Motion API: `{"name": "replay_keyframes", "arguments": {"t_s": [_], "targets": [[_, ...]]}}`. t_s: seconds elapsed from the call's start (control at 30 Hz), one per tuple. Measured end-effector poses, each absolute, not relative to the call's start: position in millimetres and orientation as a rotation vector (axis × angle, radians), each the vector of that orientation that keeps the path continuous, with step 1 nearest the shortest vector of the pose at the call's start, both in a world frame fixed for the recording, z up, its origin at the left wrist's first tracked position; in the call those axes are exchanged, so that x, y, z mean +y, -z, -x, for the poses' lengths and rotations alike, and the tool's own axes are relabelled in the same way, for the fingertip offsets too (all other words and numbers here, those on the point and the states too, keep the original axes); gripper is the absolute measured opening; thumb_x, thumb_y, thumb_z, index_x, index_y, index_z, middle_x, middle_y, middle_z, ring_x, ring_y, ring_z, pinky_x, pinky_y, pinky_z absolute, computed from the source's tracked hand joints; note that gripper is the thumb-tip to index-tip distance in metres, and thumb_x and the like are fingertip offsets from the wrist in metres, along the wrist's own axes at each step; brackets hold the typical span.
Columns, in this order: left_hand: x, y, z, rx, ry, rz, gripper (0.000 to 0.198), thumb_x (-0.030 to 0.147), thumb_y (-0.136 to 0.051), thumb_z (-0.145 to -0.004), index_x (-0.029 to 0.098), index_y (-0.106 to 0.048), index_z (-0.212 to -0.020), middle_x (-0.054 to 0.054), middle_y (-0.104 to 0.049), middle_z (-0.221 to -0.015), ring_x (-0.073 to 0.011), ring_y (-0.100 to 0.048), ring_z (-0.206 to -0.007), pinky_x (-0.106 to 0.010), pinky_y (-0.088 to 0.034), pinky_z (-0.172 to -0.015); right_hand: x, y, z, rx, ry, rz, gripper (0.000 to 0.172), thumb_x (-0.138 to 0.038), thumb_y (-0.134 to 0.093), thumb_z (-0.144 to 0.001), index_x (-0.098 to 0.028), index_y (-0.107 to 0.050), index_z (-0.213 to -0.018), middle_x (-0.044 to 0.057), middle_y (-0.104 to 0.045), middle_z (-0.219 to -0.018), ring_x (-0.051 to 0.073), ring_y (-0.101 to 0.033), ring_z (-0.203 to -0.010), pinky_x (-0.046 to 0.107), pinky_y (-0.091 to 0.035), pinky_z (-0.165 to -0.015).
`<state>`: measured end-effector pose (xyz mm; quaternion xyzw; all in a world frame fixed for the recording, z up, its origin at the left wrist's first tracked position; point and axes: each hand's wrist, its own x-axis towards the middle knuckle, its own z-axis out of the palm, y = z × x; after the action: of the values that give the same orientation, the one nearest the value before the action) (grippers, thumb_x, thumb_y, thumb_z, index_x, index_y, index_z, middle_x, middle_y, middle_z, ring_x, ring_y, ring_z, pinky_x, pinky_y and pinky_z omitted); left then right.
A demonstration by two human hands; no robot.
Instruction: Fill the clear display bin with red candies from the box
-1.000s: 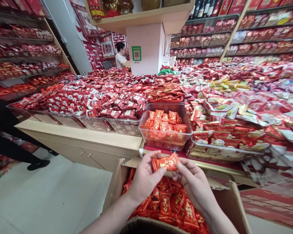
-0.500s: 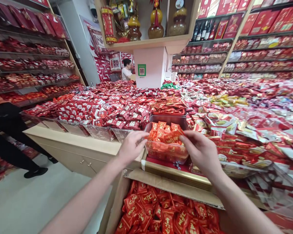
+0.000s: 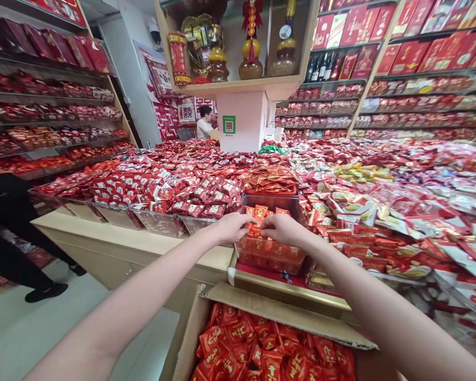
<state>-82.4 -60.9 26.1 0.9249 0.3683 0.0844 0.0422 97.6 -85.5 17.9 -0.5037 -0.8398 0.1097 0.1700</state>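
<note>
Gold-lettered packets (image 3: 261,212) lie by left hand (image 3: 233,227) and right hand (image 3: 282,229), each grip curled, hold unclear

hold of left hand (image 3: 235,226) and right hand (image 3: 283,229) on orange-red packets (image 3: 261,211) unclear, near cardboard box (image 3: 285,313) cut off by bottom edge, black-trousered person (image 3: 8,211) cut off at left, far person (image 3: 203,128) hidden below chest, green sign (image 3: 229,125) print too small

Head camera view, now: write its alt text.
A person's left hand and right hand are at a transparent bin of red-and-gold packets. Nearer the viewer is an open cardboard box of similar packets; other wrapped goods are heaped behind.
</note>
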Motion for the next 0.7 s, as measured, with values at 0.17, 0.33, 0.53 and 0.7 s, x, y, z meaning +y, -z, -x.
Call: {"name": "replay_keyframes", "arguments": {"t_s": [0.17, 0.33, 0.53, 0.7], "targets": [[-63.7, -28.3, 79.3, 1.049, -0.229, -2.701, 0.037, 0.014, -0.043, -0.07, 0.022, -0.058, -0.103, 0.001, -0.064, -0.075, -0.0112, -0.054, -0.062, -0.018, -0.036, -0.055, -86.6, -30.4, -96.7, -2.499, -0.303, 1.451, 0.017, -0.015, -0.053, -0.063, -0.018, -0.068, -0.071, 0.002, -0.067, -0.065, 0.013, -0.057, -0.061, 0.02, -0.037, -0.055], [-64.2, -32.4, 74.2, 0.862, -0.177, -2.628, 0.026, 0.023, -0.047, -0.074, 0.018, -0.062, -0.094, 0.002, -0.065, -0.076, -0.0111, -0.054, -0.065, -0.017, -0.037, -0.057, -85.7, -39.2, -91.8, -2.599, -0.296, 1.457, 0.016, -0.018, -0.054, -0.062, -0.019, -0.069, -0.068, 0.003, -0.067, -0.062, 0.014, -0.056, -0.057, 0.022, -0.036, -0.052], [-59.3, -25.6, 67.8, 0.919, -0.188, -2.633, 0.021, 0.021, -0.047, -0.074, 0.016, -0.064, -0.083, 0.001, -0.065, -0.073, -0.0107, -0.054, -0.065, -0.017, -0.035, -0.059, -91.3, -41.3, -104.4, -2.625, -0.377, 1.537, 0.023, -0.023, -0.051, -0.067, -0.02, -0.068, -0.083, 0.003, -0.068, -0.078, 0.015, -0.059, -0.069, 0.021, -0.039, -0.058], [-61.5, -18.6, 67.4, 0.917, -0.252, -2.613, 0.022, 0.027, -0.045, -0.076, 0.015, -0.063, -0.08, 0.001, -0.061, -0.069, -0.0104, -0.051, -0.063, -0.018, -0.034, -0.058, -99.5, -41.7, -117.0, -2.617, -0.402, 1.667, 0.022, -0.022, -0.049, -0.068, -0.017, -0.069, -0.077, 0.008, -0.068, -0.074, 0.02, -0.059, -0.068, 0.025, -0.04, -0.057]]}}
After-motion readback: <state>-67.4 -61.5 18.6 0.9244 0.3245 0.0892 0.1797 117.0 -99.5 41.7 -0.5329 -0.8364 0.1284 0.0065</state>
